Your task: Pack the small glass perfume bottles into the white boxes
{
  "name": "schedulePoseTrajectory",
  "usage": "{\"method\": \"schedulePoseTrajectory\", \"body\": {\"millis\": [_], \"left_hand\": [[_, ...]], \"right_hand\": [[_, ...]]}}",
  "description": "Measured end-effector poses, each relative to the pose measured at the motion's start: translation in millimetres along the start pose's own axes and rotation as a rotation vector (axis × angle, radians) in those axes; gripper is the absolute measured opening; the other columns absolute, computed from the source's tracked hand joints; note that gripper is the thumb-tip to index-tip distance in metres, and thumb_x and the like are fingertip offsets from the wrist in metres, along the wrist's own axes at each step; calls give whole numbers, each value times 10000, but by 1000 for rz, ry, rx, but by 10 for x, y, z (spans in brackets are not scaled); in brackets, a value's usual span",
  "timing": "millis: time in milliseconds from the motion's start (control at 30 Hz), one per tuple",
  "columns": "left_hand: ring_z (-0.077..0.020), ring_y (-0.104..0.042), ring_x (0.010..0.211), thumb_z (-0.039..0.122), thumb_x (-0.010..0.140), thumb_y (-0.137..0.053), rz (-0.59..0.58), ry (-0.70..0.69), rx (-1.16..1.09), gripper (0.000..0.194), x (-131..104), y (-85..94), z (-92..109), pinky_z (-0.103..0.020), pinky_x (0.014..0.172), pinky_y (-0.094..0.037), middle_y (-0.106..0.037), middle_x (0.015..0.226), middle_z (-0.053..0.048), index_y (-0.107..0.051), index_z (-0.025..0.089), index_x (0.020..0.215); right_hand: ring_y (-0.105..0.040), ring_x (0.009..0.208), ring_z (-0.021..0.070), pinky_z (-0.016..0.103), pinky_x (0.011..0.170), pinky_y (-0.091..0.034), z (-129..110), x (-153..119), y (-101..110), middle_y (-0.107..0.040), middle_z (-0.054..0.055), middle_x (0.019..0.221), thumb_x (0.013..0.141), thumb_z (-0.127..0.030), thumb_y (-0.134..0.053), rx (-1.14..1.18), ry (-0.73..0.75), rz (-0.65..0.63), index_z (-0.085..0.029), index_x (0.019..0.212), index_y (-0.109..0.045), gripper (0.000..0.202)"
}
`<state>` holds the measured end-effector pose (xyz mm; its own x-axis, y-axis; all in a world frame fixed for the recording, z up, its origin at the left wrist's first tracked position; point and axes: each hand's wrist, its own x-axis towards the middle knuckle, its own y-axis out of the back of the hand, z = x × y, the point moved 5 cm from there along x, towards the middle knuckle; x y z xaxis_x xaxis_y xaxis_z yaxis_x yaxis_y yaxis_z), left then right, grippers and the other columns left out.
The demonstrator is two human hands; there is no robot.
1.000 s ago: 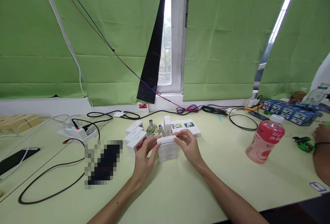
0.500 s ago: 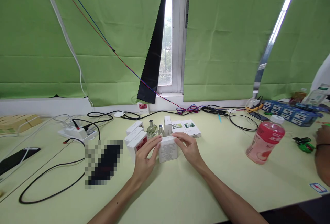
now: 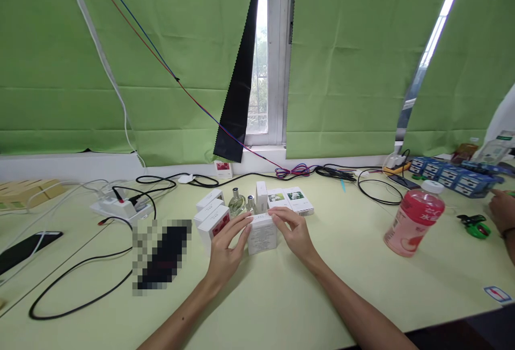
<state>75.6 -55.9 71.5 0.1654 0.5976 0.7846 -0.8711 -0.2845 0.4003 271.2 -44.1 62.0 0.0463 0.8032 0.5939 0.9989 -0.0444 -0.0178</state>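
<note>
A small white box (image 3: 262, 236) with fine print on its near face stands upright on the pale table. My left hand (image 3: 228, 242) grips its top left corner with thumb and fingers, and my right hand (image 3: 296, 232) grips the top right corner. Behind the box are two glass bottles with silver caps, the larger bottle (image 3: 237, 203) and a smaller bottle (image 3: 251, 205), partly hidden. White boxes (image 3: 212, 217) stand in a row left of my left hand. Another narrow white box (image 3: 261, 195) stands behind, beside two flat boxes with flower pictures (image 3: 296, 199).
A pink drink bottle (image 3: 414, 218) stands on the right, with green-handled clippers (image 3: 475, 226) beyond it. Another person's hand (image 3: 502, 208) is at the far right near blue boxes (image 3: 454, 177). On the left lie cables, a power strip (image 3: 120, 208) and a phone (image 3: 28, 248).
My hands and the white box stay in place. The other person's hand at the far right has moved farther back, toward the blue boxes.
</note>
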Motion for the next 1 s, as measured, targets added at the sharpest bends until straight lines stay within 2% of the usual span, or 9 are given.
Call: {"method": "schedulePoseTrajectory", "body": {"millis": [267,533,767,1000], "left_hand": [[-233,-704,1109,253,961,-588,-10,-48,42,236,9,7,41,-380,967,-571,-729,1230,-65,-749,252,1133],[-239,-706,1098,278,948,-612,-18,-42,73,235,10,4,53,-395,965,-575,-725,1225,-70,-750,259,1137],[-230,-682,1102,272,945,-613,-70,-66,62,303,-4,-20,74,-359,898,-591,-660,1260,-84,-697,286,1236],[-218,-681,1071,276,950,-604,-87,-32,50,281,-15,-34,57,-340,865,-595,-638,1236,-90,-710,276,1210]], "right_hand": [[-673,1033,242,341,814,-555,27,4,-10,-756,78,1048,940,-379,-617,23,-39,27,-242,942,-804,232],[-671,1057,255,356,830,-558,27,11,-7,-760,80,1054,917,-391,-644,34,-58,28,-235,937,-796,218],[-675,1047,246,362,856,-546,16,8,-10,-761,74,1055,919,-365,-646,32,-59,19,-235,940,-789,195],[-676,1065,253,367,863,-550,28,8,-12,-761,77,1065,910,-366,-656,23,-65,14,-232,949,-793,195]]}}
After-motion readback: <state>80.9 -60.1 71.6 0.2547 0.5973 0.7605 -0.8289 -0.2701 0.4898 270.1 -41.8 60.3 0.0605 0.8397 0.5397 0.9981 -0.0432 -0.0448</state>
